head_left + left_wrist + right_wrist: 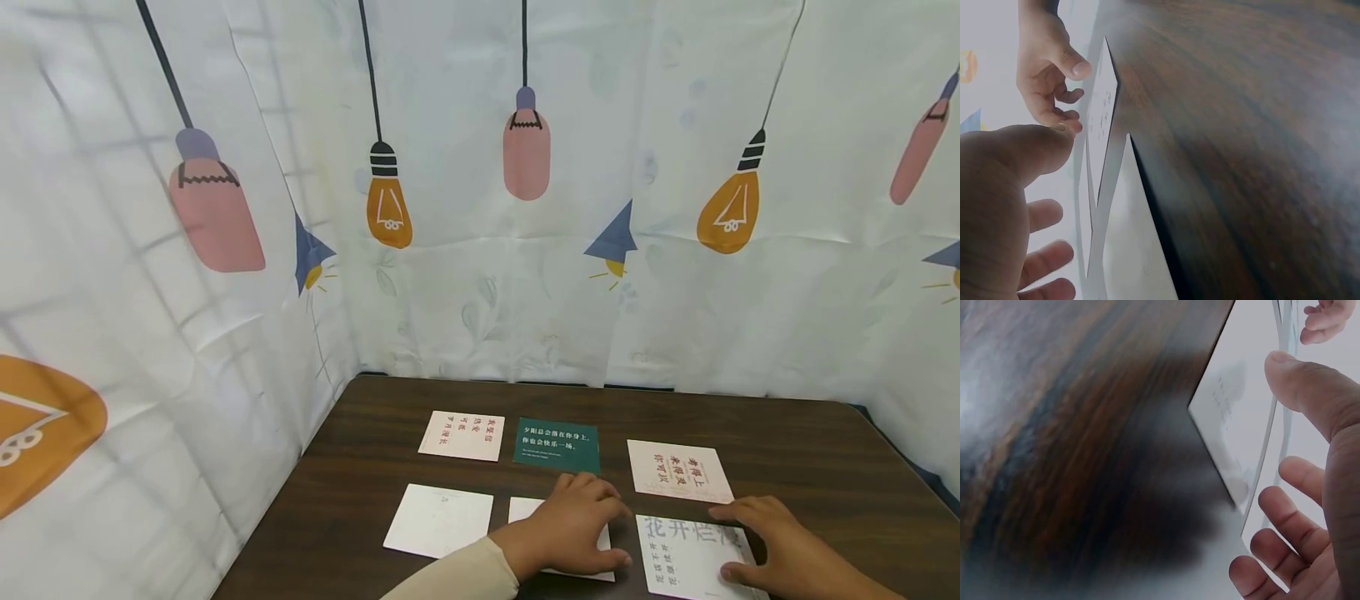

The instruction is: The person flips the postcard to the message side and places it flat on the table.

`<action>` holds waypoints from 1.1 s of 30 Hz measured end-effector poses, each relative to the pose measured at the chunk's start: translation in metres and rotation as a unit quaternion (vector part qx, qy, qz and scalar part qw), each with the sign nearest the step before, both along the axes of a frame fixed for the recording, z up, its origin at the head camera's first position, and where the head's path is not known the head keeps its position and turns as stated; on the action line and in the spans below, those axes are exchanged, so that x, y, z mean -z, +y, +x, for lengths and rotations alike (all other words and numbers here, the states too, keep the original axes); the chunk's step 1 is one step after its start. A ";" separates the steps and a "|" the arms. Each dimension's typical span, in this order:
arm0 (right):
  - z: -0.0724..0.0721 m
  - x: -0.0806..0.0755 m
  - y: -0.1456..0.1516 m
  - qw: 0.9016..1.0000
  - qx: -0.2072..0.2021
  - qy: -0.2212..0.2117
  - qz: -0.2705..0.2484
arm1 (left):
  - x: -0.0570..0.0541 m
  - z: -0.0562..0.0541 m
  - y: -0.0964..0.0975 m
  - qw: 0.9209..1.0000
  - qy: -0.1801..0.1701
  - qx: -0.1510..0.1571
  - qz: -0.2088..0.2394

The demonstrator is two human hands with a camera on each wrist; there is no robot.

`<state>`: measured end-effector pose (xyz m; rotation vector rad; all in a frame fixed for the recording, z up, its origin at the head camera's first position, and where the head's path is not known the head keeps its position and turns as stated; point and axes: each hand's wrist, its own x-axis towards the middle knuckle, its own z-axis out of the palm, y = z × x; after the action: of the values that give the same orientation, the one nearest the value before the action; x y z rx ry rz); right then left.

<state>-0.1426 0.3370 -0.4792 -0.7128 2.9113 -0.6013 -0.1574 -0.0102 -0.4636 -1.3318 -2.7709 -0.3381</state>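
My left hand (573,525) hovers over a white card (523,507) in the front row, thumb and fingers spread apart, covering much of it. In the left wrist view the near card (1132,237) lies beside that hand, with nothing between the fingers. On the right, my right hand (787,546) reaches over the right edge of a white card with grey printed characters (690,562). The right wrist view shows the thumb and loosely bent fingers apart, the printed card (1229,419) just beyond them.
Behind lie a white card with red writing (461,436), a dark green card (557,444) and another red-lettered card (678,469). A nearly blank card (440,521) is at front left. A lamp-patterned curtain (465,308) borders the dark wooden table (315,500).
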 end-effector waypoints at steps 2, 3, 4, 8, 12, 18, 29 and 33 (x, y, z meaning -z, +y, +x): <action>-0.002 -0.001 0.001 0.999 0.011 -0.034 -0.005 | 0.000 0.000 0.002 1.000 0.005 -0.002 -0.005; -0.002 -0.001 0.002 0.999 0.016 -0.047 -0.010 | 0.001 0.000 0.003 1.000 0.008 -0.002 -0.007; -0.003 -0.001 0.003 0.998 0.023 -0.057 -0.014 | 0.001 0.000 0.004 1.000 0.010 -0.003 -0.008; -0.002 0.000 0.006 0.997 0.030 -0.067 -0.016 | -0.001 0.000 0.007 1.000 0.010 -0.006 -0.010; -0.001 0.002 0.010 0.998 0.024 -0.053 -0.010 | 0.000 -0.001 0.011 1.000 0.001 -0.008 -0.011; -0.001 0.004 0.015 0.999 0.016 -0.035 -0.013 | 0.003 -0.003 0.015 1.000 0.002 -0.014 -0.015; -0.003 0.008 0.028 1.000 -0.017 -0.008 0.004 | 0.003 -0.003 0.028 0.999 -0.010 -0.027 -0.045; -0.005 0.007 0.027 1.000 -0.022 -0.020 0.005 | 0.004 -0.003 0.032 0.998 -0.012 -0.036 -0.053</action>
<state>-0.1478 0.3635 -0.4860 -0.7527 2.8511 -0.5899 -0.1601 0.0215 -0.4675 -1.2521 -2.8855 -0.2075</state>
